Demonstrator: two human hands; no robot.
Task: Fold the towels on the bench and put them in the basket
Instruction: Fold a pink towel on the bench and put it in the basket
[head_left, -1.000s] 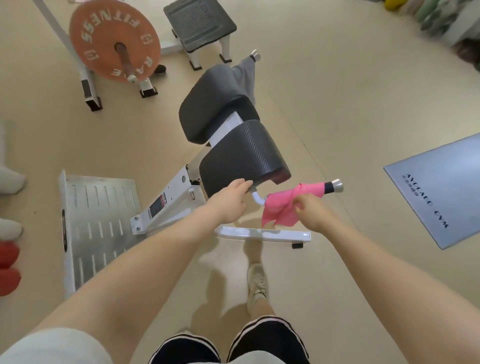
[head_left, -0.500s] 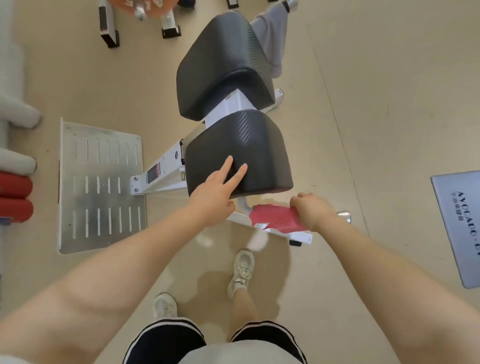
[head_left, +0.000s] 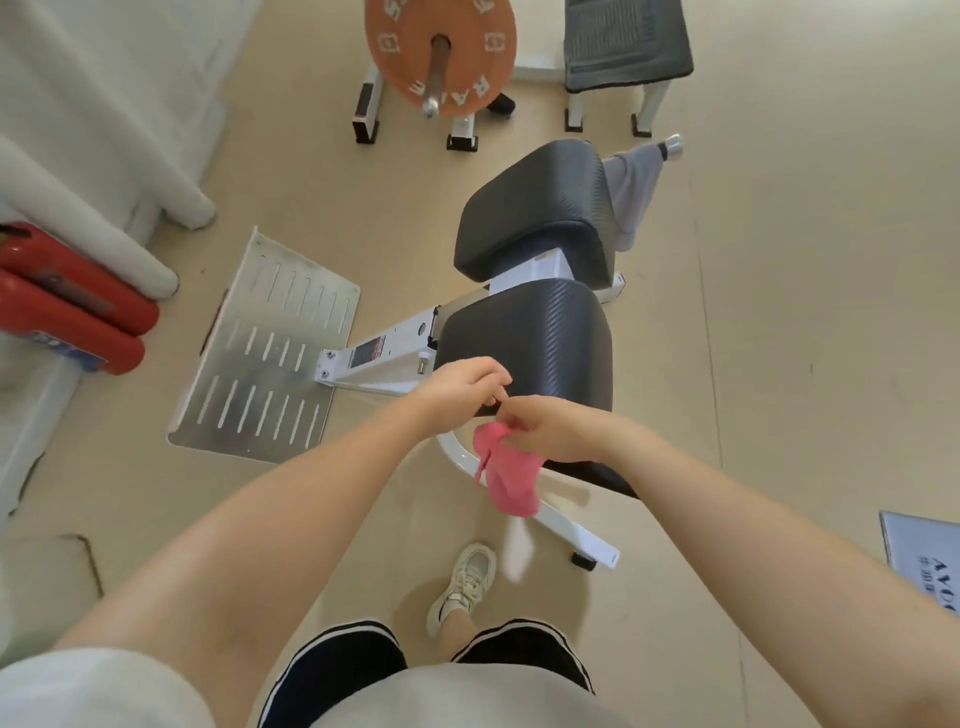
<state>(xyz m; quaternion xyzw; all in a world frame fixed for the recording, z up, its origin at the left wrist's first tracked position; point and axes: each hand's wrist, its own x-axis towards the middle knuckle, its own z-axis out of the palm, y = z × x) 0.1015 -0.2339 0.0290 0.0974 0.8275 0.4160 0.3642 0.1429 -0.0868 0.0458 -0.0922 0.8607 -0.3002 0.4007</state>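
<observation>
My right hand covers the top of the pink towel, so I can't see how much of it is bunched in my curled fingers; the rest hangs crumpled below my fist, just in front of the desk's near black pad. My left hand is curled too, fingertips meeting my right hand; whether it pinches the cloth I cannot tell. A grey towel hangs at the far pad's right side, partly hidden.
</observation>
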